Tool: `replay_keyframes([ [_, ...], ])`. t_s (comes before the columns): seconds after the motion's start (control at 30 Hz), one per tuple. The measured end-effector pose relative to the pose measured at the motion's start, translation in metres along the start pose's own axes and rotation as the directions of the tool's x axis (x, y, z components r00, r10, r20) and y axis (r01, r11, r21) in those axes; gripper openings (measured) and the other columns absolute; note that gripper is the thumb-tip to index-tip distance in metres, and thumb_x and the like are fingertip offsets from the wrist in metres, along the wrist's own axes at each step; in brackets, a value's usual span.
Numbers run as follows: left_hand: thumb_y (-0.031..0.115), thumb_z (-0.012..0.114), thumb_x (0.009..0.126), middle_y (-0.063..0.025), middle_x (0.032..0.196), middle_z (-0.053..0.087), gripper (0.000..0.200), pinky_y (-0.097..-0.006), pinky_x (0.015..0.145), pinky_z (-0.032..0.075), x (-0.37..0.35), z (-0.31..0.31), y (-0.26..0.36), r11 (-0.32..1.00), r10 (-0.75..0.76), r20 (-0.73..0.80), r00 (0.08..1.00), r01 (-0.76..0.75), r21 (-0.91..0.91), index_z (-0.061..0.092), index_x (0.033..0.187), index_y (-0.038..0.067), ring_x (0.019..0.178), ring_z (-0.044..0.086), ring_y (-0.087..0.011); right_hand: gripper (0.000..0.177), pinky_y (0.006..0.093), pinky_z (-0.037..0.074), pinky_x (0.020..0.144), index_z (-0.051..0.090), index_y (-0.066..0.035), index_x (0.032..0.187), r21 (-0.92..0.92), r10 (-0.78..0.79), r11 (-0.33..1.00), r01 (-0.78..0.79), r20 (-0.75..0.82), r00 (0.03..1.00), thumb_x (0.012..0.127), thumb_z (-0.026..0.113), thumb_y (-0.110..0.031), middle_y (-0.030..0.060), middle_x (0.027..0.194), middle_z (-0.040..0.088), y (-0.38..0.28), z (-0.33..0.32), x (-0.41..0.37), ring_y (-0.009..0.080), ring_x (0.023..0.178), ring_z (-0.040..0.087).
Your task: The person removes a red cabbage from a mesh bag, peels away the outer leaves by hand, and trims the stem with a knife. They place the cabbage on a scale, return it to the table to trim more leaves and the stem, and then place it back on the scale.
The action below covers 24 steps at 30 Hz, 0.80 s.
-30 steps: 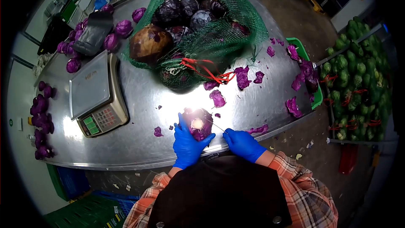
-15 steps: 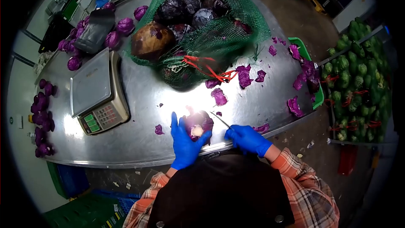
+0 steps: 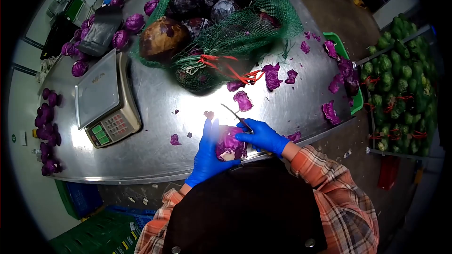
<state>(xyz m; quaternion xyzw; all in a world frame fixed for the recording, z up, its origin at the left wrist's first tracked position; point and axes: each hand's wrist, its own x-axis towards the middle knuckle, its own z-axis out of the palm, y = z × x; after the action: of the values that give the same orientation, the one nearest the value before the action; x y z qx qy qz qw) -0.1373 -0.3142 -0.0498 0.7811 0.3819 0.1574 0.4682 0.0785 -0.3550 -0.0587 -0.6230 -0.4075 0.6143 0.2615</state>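
Note:
A red cabbage (image 3: pixel 231 142) rests at the near edge of the metal table, its pale cut stem end facing me. My left hand (image 3: pixel 207 153), in a blue glove, is wrapped around its left side, with the thumb along the bottom. In my right hand (image 3: pixel 263 136), also gloved in blue, is a thin knife (image 3: pixel 230 111), its blade pointing up and left over the table. The right thumb touches the cabbage's upper right side. Just beyond the left fingertips lies a small leaf scrap (image 3: pixel 208 114).
A green mesh sack (image 3: pixel 226 51) of dark cabbages stands at the back. To the left are a scale (image 3: pixel 110 103) and several trimmed cabbages (image 3: pixel 46 113). Loose leaves (image 3: pixel 272 76) lie to the right, near a green bin (image 3: pixel 357 101). Green vegetables (image 3: pixel 395 80) fill a rack at far right.
My right hand has moved left against the cabbage, and the knife now points farther up and left. The cabbage has turned, showing more purple. A small scrap now lies beyond the left fingers.

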Motion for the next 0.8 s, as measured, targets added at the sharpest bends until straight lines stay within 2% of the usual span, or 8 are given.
replay_keyframes([
  [0.13, 0.027, 0.09, 0.057, -0.0232, 0.147, 0.028, 0.127, -0.0397, 0.107, 0.036, -0.001, 0.001, 0.005, 0.969, -0.13, 0.033, 0.991, 0.134, -0.207, 0.008, 0.149, -0.003, 0.133, 0.037, -0.0314, 0.035, 0.0368, 0.052, 0.067, 0.059, -0.003, 0.112, -0.298, -0.449, 0.859, 0.417, -0.046, 0.892, 0.092, 0.058, -0.031, 0.0165, 0.099, 0.065, 0.019, -0.001, 0.015, 0.0275, 0.072, 0.064],
  [0.3, 0.024, 0.087, 0.06, -0.0202, 0.126, 0.051, 0.122, -0.0393, 0.099, 0.044, 0.006, -0.006, 0.013, 0.992, 0.08, -0.053, 0.995, -0.085, -0.098, 0.008, 0.149, -0.002, 0.114, 0.055, -0.0312, 0.03, 0.0388, 0.05, 0.08, 0.061, -0.004, 0.107, -0.399, -0.272, 0.895, 0.201, -0.13, 0.953, 0.095, 0.049, -0.029, 0.0191, 0.103, 0.065, 0.039, -0.046, 0.039, 0.035, 0.089, 0.064],
  [0.43, 0.03, 0.089, 0.06, -0.0201, 0.152, 0.024, 0.124, -0.0418, 0.114, 0.027, 0.006, -0.017, -0.002, 0.997, 0.012, 0.123, 0.992, -0.022, 0.08, 0.01, 0.151, 0.002, 0.14, 0.027, -0.0321, 0.031, 0.0399, 0.05, 0.083, 0.061, -0.006, 0.106, -0.406, -0.28, 0.897, 0.176, -0.212, 0.936, 0.094, 0.051, -0.033, 0.0181, 0.104, 0.065, 0.026, -0.051, 0.03, 0.0359, 0.093, 0.063],
  [0.5, 0.031, 0.09, 0.06, -0.0155, 0.154, 0.022, 0.123, -0.0408, 0.114, 0.028, 0.007, -0.022, -0.008, 0.996, -0.028, 0.182, 0.983, 0.042, -0.077, 0.012, 0.152, 0.006, 0.142, 0.024, -0.0271, 0.032, 0.0405, 0.05, 0.084, 0.061, -0.007, 0.108, -0.512, -0.241, 0.856, 0.064, -0.286, 0.927, 0.093, 0.053, -0.035, 0.0186, 0.106, 0.065, 0.011, -0.06, 0.025, 0.0351, 0.096, 0.063],
  [0.57, 0.029, 0.088, 0.063, -0.0139, 0.155, 0.022, 0.119, -0.0397, 0.113, 0.028, 0.009, -0.025, -0.01, 0.94, -0.068, 0.23, 0.971, 0.14, -0.311, 0.012, 0.152, 0.007, 0.142, 0.025, -0.0248, 0.041, 0.0343, 0.047, 0.094, 0.054, -0.008, 0.126, -0.337, -0.475, 0.832, 0.441, -0.022, 0.88, 0.088, 0.066, -0.019, 0.0142, 0.129, 0.055, -0.012, -0.047, 0.014, 0.0263, 0.114, 0.058],
  [0.67, 0.018, 0.08, 0.072, -0.0125, 0.155, 0.023, 0.105, -0.0372, 0.113, 0.03, 0.012, -0.021, -0.034, 0.933, 0.001, 0.181, 0.983, 0.065, -0.355, 0.013, 0.152, 0.008, 0.14, 0.029, -0.0246, 0.054, 0.0334, 0.045, 0.097, 0.05, -0.009, 0.134, -0.311, -0.463, 0.795, 0.521, 0.245, 0.852, 0.086, 0.07, -0.023, 0.013, 0.127, 0.057, -0.015, -0.026, 0.023, 0.0228, 0.116, 0.057],
  [0.77, 0.017, 0.081, 0.071, -0.0139, 0.152, 0.027, 0.105, -0.038, 0.114, 0.025, 0.012, -0.03, -0.017, 0.609, -0.161, 0.22, 0.962, 0.272, -0.745, 0.013, 0.151, 0.004, 0.14, 0.027, -0.0258, 0.053, 0.0333, 0.046, 0.096, 0.051, -0.009, 0.134, -0.175, -0.369, 0.906, 0.386, 0.121, 0.922, 0.086, 0.07, -0.024, 0.0128, 0.12, 0.061, 0.001, -0.026, 0.037, 0.0233, 0.112, 0.059],
  [0.8, 0.018, 0.08, 0.072, -0.0137, 0.15, 0.029, 0.104, -0.0376, 0.113, 0.026, 0.014, -0.026, -0.014, 0.661, -0.196, 0.174, 0.965, 0.261, -0.703, 0.014, 0.151, 0.004, 0.138, 0.03, -0.025, 0.048, 0.0316, 0.05, 0.089, 0.053, -0.008, 0.133, -0.22, -0.431, 0.872, 0.438, 0.082, 0.899, 0.089, 0.067, -0.022, 0.0117, 0.112, 0.065, 0.002, -0.024, 0.035, 0.0202, 0.097, 0.064],
])
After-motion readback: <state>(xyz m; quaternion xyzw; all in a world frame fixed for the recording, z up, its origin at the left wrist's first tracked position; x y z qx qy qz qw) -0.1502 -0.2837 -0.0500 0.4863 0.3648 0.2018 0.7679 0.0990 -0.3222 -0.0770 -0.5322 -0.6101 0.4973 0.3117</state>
